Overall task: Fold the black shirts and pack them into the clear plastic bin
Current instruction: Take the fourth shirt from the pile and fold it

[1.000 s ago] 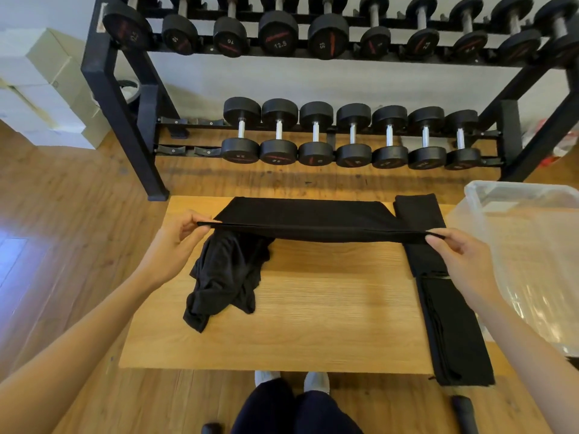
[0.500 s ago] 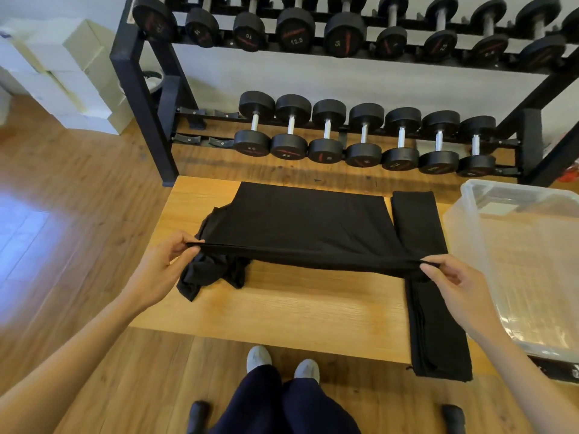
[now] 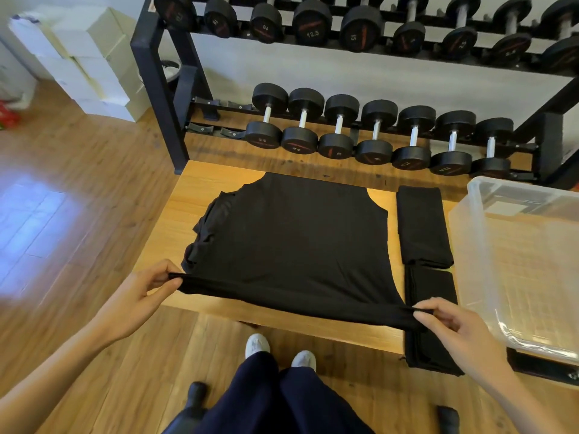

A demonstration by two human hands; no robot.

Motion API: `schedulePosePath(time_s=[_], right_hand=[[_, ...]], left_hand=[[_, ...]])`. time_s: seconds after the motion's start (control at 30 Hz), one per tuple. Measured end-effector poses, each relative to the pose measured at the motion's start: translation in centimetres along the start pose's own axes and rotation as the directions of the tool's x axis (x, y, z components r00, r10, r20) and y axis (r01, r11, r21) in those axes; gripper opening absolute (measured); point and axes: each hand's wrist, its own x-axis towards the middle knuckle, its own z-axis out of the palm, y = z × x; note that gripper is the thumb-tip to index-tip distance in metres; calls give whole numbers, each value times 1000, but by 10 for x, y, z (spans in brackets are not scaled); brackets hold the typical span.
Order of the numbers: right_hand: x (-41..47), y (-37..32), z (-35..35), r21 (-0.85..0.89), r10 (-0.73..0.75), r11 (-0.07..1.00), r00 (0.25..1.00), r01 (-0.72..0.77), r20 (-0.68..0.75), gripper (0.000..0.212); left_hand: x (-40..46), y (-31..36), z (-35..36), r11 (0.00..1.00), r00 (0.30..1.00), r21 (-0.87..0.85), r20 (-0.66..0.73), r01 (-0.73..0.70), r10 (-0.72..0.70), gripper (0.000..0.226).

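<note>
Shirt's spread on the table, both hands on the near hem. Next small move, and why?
Probably lower the hem onto the table and let go. The left hand and right hand pinch the black shirt at its near corners, taut, just past the table edge. The left side is bunched, so smoothing that comes next, before any fold. Two folded shirts wait beside the clear bin.

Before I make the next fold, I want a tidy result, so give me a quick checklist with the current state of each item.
1. Left hand pinches the hem of the spread shirt: ok.
2. Right hand pinches the other hem corner: ok.
3. Hem pulled straight between hands: ok.
4. Shirt's left side flat: not ok, bunched.
5. Two folded shirts lie clear to the right: ok, though the hem end overlaps the nearer one.
6. Clear plastic bin open, on the right: ok.
</note>
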Motion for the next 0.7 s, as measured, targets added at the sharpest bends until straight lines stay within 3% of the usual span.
schedulePosePath(time_s=[0.07, 0.13, 0.2, 0.33, 0.43, 0.6, 0.7], right_hand=[[-6, 4, 0, -17, 22, 1000, 999, -22, 36, 35], [-11, 8, -1, -35, 53, 998, 997, -51, 59, 38], [-14, 10, -2, -37, 65, 997, 995, -63, 71, 40], [-3, 3, -8, -15, 35, 999, 997, -34, 65, 21], [15, -2, -13, -15, -2, 1000, 999, 3, 35, 31], [52, -8, -22, -28, 2, 1000, 1000, -2, -18, 20], [76, -10, -26, -21, 4, 1000, 999, -5, -39, 16]], left_hand=[[-8, 0, 1, 1000, 1000, -21, 27, 16, -15, 7], [-16, 1, 1, 999, 999, -49, 47, 20, -18, 28], [-19, 1, 1, 998, 998, -59, 54, 18, -15, 32], [-8, 5, 2, 999, 1000, -52, 15, 3, -2, 23], [11, 6, 3, 999, 1000, -50, -13, 2, -3, 8], [54, 20, -4, 993, 1000, -119, -3, -5, 5, 21], [87, 21, -9, 993, 1000, -120, 3, -4, 4, 10]])
